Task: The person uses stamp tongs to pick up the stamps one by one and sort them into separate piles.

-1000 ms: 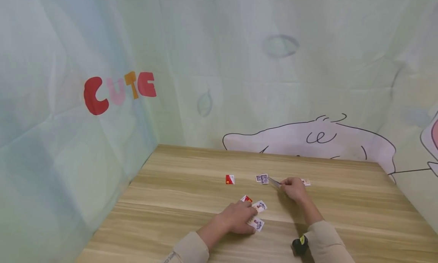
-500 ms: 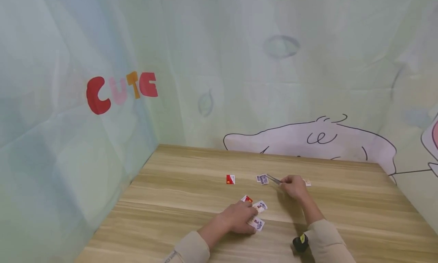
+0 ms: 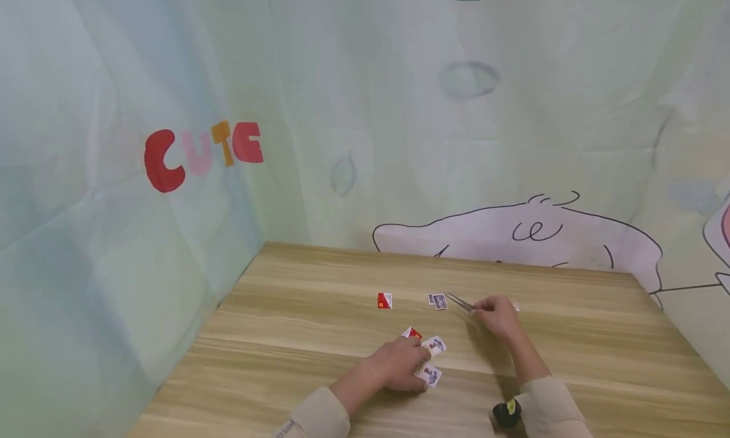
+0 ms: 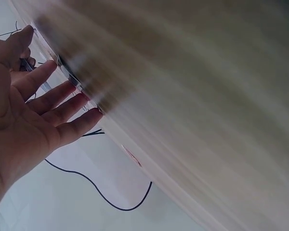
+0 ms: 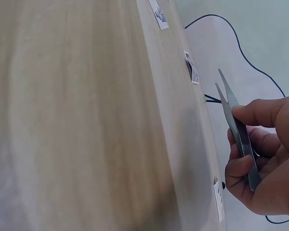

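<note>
My right hand [image 3: 497, 314] holds metal tweezers [image 5: 238, 127] between thumb and fingers. Their tips stand apart, just right of two overlapping purple stamp-like papers [image 3: 440, 302] on the table. With fingers spread, my left hand [image 3: 399, 364] rests on several small papers. From under its fingers stick out a red-and-white paper [image 3: 413, 333] and two white ones with purple prints, an upper paper [image 3: 436, 345] and a lower paper [image 3: 429, 375]. In the left wrist view the left hand's fingers [image 4: 62, 96] are nearly straight, fingertips at the tabletop.
Another red-and-white paper [image 3: 384, 300] lies flat, left of the purple pair. Behind the right hand a further paper [image 3: 516, 306] is mostly hidden. A small black object with a yellow patch [image 3: 507, 414] sits beside the right sleeve. Printed cloth walls border the wooden table [image 3: 285, 336].
The tweezers' tips have come away from the upper purple paper and spread apart, as the right hand shifts slightly right. That paper has turned a little. The left hand stays put.
</note>
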A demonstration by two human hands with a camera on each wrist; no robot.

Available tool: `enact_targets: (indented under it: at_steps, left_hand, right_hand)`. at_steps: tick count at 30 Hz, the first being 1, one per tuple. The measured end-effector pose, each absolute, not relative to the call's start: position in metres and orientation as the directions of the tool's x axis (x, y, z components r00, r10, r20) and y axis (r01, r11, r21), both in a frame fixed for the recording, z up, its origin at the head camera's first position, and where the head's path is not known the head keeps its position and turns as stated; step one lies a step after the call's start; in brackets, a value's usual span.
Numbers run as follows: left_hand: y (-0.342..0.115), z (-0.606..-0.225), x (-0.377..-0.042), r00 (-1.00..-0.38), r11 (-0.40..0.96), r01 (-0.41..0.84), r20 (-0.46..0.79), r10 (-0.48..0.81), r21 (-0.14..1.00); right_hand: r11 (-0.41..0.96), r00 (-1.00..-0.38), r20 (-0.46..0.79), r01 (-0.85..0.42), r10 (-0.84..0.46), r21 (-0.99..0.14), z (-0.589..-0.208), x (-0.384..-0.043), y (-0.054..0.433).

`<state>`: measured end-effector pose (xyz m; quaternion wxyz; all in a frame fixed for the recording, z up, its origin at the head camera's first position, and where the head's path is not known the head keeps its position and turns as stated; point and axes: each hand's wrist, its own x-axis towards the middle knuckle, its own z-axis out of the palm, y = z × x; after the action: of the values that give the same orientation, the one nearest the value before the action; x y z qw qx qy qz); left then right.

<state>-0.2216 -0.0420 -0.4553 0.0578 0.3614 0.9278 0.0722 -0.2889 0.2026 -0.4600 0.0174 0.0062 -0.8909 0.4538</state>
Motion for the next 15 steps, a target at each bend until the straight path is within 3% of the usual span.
enact_targets:
  at_steps: [15]
  left_hand:
    - [-0.040,-0.457,-0.222,-0.733,0.731,0.664,-0.055,0.678,0.157]
  right_hand:
    - [0.485,-0.989,0.026,-0.092,-0.142,-0.869,-0.468,-0.272,0.218]
